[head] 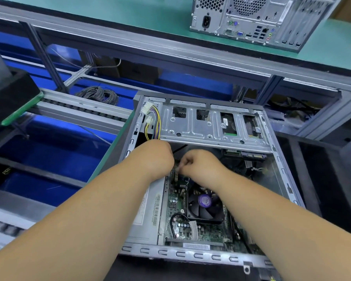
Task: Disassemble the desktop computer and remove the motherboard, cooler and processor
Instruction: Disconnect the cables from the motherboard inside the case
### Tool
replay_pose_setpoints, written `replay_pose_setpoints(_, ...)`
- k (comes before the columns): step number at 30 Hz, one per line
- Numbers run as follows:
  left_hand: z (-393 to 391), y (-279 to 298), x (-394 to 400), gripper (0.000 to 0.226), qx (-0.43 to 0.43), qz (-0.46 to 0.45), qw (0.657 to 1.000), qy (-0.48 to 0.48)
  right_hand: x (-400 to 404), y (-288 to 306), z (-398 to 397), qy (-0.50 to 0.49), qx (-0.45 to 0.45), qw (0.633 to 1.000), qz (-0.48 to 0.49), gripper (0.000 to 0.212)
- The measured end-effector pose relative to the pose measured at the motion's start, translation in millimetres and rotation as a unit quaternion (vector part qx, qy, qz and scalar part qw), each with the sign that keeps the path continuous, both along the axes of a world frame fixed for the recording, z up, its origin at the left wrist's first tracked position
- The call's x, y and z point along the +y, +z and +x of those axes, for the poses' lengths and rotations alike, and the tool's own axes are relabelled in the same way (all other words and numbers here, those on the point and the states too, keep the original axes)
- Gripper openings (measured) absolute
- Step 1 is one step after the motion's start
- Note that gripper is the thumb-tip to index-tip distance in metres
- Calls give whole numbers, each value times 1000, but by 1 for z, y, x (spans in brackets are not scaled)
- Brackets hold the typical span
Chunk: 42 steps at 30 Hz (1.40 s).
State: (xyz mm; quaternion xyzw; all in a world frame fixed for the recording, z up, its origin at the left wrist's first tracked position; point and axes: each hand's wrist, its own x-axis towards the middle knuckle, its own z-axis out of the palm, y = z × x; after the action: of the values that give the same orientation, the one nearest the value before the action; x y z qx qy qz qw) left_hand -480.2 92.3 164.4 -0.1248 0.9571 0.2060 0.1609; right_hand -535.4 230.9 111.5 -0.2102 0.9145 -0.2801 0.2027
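Nearest, at lower centre, the motherboard (203,230) lay in the open desktop case (190,254) with its purple-hubbed cooler (204,201) still mounted, the processor presumably hidden beneath. Beyond it, mid-frame, the right hand (199,165) pinched something small, seemingly a connector, while the curled left hand (156,157) hid its grasp. Judging by this, the plug wanted a straight, gentle pull under the drive cage (211,122), the yellow-and-purple power cables (154,122) already loose.
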Motion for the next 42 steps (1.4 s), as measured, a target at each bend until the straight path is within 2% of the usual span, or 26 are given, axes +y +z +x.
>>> replay_pose_setpoints(7,-1,-4,-5,31,7,43,999,-21,15,28,7,13,-81,997,4,21)
replay_pose_setpoints(14,2,-5,-4,29,9,49,998,-49,24,34,24,20,-36,998,40,13)
replay_pose_setpoints(17,3,-7,-4,27,24,27,998,-56,34,40,33,100,-28,993,58,7)
replay_pose_setpoints(21,6,-6,-3,27,50,26,996,-68,48,46,42,258,29,960,104,7)
replay_pose_setpoints(27,16,-3,10,24,114,24,987,-114,67,44,37,317,54,943,89,2)
replay_pose_setpoints(30,21,-1,17,15,85,-16,983,-164,76,44,31,355,79,928,86,2)
replay_pose_setpoints(33,25,-1,23,11,38,-69,978,-192,82,44,30,414,89,903,74,7)
replay_pose_setpoints(36,28,-3,27,14,53,-122,976,-175,79,40,31,505,129,851,67,18)
replay_pose_setpoints(42,34,-9,29,16,138,-87,985,-54,59,29,31,631,193,747,81,26)
